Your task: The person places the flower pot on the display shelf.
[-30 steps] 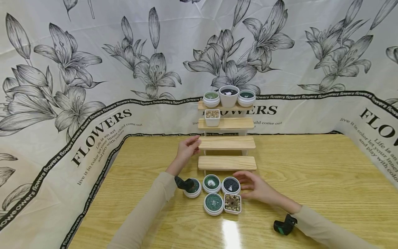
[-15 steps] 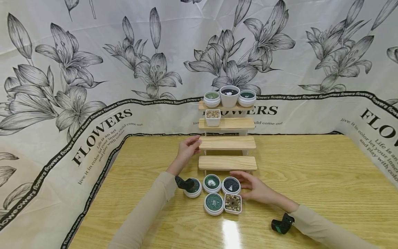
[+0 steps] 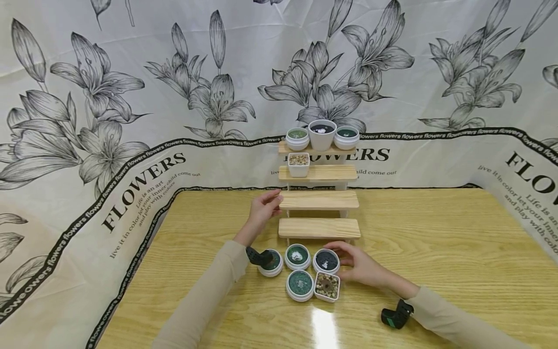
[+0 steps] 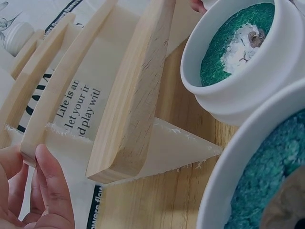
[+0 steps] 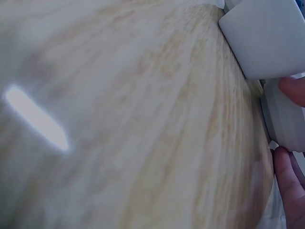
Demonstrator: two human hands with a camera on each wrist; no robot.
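My left hand (image 3: 263, 206) pinches the left end of the second-lowest board of a wooden tiered stand (image 3: 322, 199); in the left wrist view, thumb and fingers (image 4: 52, 181) meet at the board's tip. My right hand (image 3: 359, 264) grips a round white pot (image 3: 326, 261) with dark filling and a white patch, thumb on the near side and fingers behind it. Touching that pot in front is a square white pot (image 3: 327, 287) of pebbles, slightly turned. Beside them stand two round pots with green filling (image 3: 298, 257) (image 4: 240, 47) and a green-filled pot (image 3: 300, 285).
Partly behind the left wrist camera sits another round pot (image 3: 271, 263). Three white pots, the middle one taller (image 3: 321, 135), line the top board. A square pebble pot (image 3: 298, 165) stands at the left of the board below. A flower-printed cloth (image 3: 218, 97) hangs behind the wooden table (image 3: 436, 232).
The right hand has closed in round the dark-filled pot, which has shifted slightly to the right; the square pot has turned a little. The left hand keeps its place on the board.
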